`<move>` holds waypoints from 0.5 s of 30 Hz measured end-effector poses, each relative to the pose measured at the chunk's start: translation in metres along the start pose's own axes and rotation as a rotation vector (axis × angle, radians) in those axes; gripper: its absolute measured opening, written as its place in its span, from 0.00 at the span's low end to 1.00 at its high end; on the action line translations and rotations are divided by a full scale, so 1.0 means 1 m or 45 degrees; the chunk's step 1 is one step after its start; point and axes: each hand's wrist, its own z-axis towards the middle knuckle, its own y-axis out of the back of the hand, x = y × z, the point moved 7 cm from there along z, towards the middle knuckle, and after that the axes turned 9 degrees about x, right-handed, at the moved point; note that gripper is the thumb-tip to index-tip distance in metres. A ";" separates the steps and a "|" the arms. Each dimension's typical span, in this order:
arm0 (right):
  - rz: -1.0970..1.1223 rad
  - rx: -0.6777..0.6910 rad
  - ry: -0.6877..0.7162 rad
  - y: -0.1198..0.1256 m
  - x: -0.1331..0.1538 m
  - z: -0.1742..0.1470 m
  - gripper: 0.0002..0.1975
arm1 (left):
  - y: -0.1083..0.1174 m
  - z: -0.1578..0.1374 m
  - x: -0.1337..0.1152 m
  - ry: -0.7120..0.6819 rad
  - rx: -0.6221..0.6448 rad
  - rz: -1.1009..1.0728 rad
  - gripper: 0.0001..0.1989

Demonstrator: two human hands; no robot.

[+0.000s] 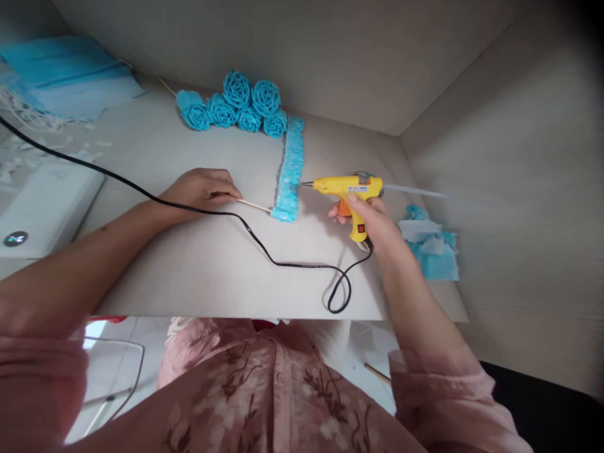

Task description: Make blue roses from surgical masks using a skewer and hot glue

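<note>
My left hand [202, 192] pinches the end of a thin wooden stick [255, 205]. The stick's other end meets the near end of a ruffled blue strip [290, 170] that lies lengthwise on the table [226, 258]. In my right hand [372, 217] is a yellow hot glue gun [346, 185], its metal nozzle pointing left at the strip's right edge. A clear glue stick [415, 190] sticks out of the gun's back. Several blue rolled roses [236, 104] sit grouped beyond the strip's far end, one of them on a stick.
A black cord [198, 209] crosses over my left forearm and loops near the front edge. Blue fabric sheets [70, 69] lie at the far left above a white device with a display [44, 204]. Blue and white scraps [431, 248] lie at right, beside the grey panel [514, 182].
</note>
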 end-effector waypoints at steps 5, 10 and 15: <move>-0.006 0.015 -0.014 -0.001 0.000 0.000 0.26 | -0.001 0.001 0.003 -0.007 -0.003 0.010 0.18; 0.007 0.007 0.013 0.002 -0.005 0.002 0.26 | -0.002 0.001 0.003 -0.030 -0.004 0.022 0.20; -0.033 0.001 -0.009 0.003 -0.007 0.002 0.26 | -0.001 0.001 0.002 -0.016 0.005 0.023 0.20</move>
